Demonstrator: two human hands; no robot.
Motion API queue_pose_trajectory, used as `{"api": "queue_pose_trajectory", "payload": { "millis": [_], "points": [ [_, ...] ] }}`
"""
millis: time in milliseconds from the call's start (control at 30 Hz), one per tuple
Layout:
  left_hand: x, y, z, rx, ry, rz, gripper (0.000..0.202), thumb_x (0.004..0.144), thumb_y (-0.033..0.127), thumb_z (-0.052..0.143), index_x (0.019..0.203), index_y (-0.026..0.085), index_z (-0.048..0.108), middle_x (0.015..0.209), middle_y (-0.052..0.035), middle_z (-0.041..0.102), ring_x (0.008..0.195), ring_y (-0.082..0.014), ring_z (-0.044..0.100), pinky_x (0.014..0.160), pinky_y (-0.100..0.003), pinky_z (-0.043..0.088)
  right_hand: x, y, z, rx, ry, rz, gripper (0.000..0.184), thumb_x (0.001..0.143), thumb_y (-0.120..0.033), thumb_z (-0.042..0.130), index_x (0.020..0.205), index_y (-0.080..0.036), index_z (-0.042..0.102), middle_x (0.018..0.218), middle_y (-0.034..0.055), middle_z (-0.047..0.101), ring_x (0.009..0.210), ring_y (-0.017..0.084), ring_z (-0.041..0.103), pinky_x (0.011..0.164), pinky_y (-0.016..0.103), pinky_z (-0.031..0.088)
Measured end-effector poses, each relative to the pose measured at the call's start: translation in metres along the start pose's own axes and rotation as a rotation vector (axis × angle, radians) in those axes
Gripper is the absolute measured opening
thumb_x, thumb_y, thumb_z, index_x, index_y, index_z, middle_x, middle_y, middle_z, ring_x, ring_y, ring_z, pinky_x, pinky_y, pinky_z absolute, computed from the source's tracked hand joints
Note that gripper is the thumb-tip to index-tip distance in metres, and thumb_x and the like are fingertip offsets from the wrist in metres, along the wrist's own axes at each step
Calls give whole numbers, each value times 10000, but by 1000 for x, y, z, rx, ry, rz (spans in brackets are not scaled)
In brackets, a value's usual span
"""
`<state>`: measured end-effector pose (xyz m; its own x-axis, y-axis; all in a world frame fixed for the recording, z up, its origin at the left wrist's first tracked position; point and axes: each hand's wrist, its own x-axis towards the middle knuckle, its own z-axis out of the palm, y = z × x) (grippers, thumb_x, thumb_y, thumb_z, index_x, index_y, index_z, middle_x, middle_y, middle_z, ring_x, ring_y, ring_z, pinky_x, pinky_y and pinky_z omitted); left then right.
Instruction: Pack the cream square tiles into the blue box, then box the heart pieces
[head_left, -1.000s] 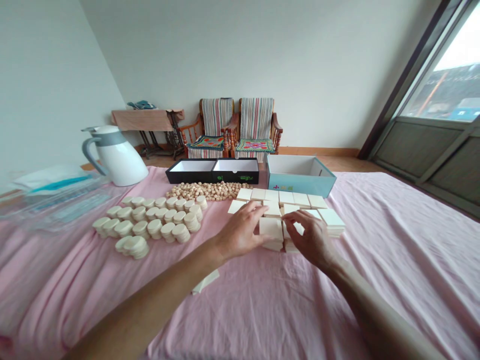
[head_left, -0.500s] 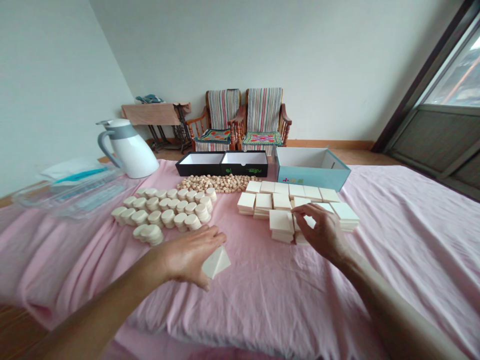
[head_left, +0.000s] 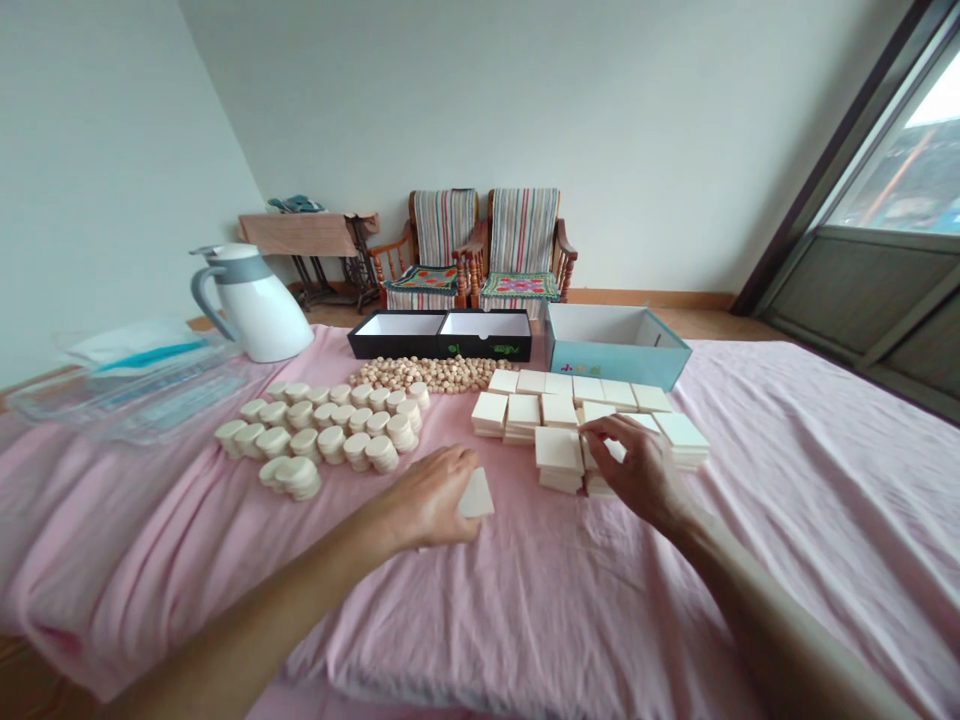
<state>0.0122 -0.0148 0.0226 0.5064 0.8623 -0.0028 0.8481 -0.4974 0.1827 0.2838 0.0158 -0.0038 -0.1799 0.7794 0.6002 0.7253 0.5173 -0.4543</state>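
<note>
My left hand (head_left: 435, 498) is closed around pale square wooden pieces (head_left: 477, 494), held over the pink cloth between the two groups of stacks. How many it holds is hidden by the fingers. My right hand (head_left: 634, 462) is at the square stacks, with thumb and forefinger curled together in a pinch beside the near stack of squares (head_left: 559, 452). Whatever lies between those fingertips is too small to make out. Part of a stack shows through the finger loop, the rest covered by the hand. To the left stand rows of stacked round wooden discs (head_left: 331, 440).
Behind the stacks lies a heap of small wooden beads (head_left: 427, 374). A black two-part box (head_left: 401, 346) and a light blue box (head_left: 619, 360) stand open at the back. On the left are a white jug (head_left: 264, 318) and clear plastic packaging (head_left: 142, 385).
My left hand has moved right and slightly up with the square pieces, turning them more upright. The right hand stays at the same stacks, while the whole view shifts slightly.
</note>
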Motion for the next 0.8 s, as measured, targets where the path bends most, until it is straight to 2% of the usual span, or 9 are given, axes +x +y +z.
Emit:
{"api": "queue_pose_trajectory", "payload": {
  "millis": [100, 267, 333, 400, 500, 633, 733, 800],
  "points": [
    [14, 1, 2, -75, 59, 26, 300, 641, 288, 671, 879, 182, 524, 950, -63, 587, 932, -251, 580, 800, -342, 468, 1, 0, -1, -6, -2, -4, 169, 833, -174, 498, 808, -181, 666, 748, 30, 661, 713, 169, 593, 664, 274, 429],
    [31, -1, -12, -288, 252, 30, 503, 642, 339, 766, 1055, 193, 519, 1054, -58, 611, 970, -235, 586, 834, -355, 473, 2, -1, -5, -3, 82, 6, 153, 846, -190, 512, 820, -189, 663, 775, 32, 671, 714, 164, 599, 673, 279, 437],
    [34, 3, -17, -332, 331, 47, 501, 654, 350, 772, 1059, 194, 523, 1065, -58, 607, 975, -233, 583, 829, -356, 482, 3, -5, -8, 34, 109, 12, 145, 857, -211, 517, 842, -192, 660, 801, 37, 673, 737, 167, 605, 689, 286, 446],
    [34, 13, -19, -343, 385, 101, 509, 672, 353, 770, 1089, 198, 523, 1109, -64, 591, 1022, -237, 563, 860, -364, 481, 2, -12, -11, 95, 82, 6, 147, 871, -243, 518, 868, -197, 658, 834, 42, 673, 778, 174, 610, 710, 293, 455],
    [33, 32, -14, -315, 446, 208, 563, 699, 319, 763, 1177, 213, 484, 1161, -73, 575, 1096, -248, 527, 938, -390, 452, 0, -26, -11, 189, 2, 10, 177, 890, -302, 512, 947, -202, 646, 869, 49, 674, 792, 177, 614, 708, 296, 471],
    [31, 49, -1, -281, 505, 290, 624, 728, 309, 746, 1254, 228, 419, 1183, -74, 570, 1123, -251, 514, 982, -412, 428, -5, -42, -6, 304, -43, 61, 272, 887, -314, 517, 1118, -183, 573, 801, 34, 663, 670, 144, 602, 611, 260, 480],
    [31, 51, 6, -301, 514, 291, 702, 710, 304, 764, 1293, 236, 379, 1204, -77, 565, 1124, -253, 518, 975, -415, 437, -7, -44, -2, 366, -69, 105, 236, 875, -284, 522, 1080, -186, 584, 719, 8, 632, 604, 127, 573, 551, 242, 460],
    [30, 49, 9, -335, 522, 288, 683, 725, 310, 752, 1294, 237, 380, 1193, -76, 573, 1101, -240, 537, 949, -397, 459, -5, -37, -3, 419, -63, 144, 208, 862, -287, 540, 1032, -186, 603, 707, 7, 630, 611, 130, 571, 552, 245, 458]
  ]
}}
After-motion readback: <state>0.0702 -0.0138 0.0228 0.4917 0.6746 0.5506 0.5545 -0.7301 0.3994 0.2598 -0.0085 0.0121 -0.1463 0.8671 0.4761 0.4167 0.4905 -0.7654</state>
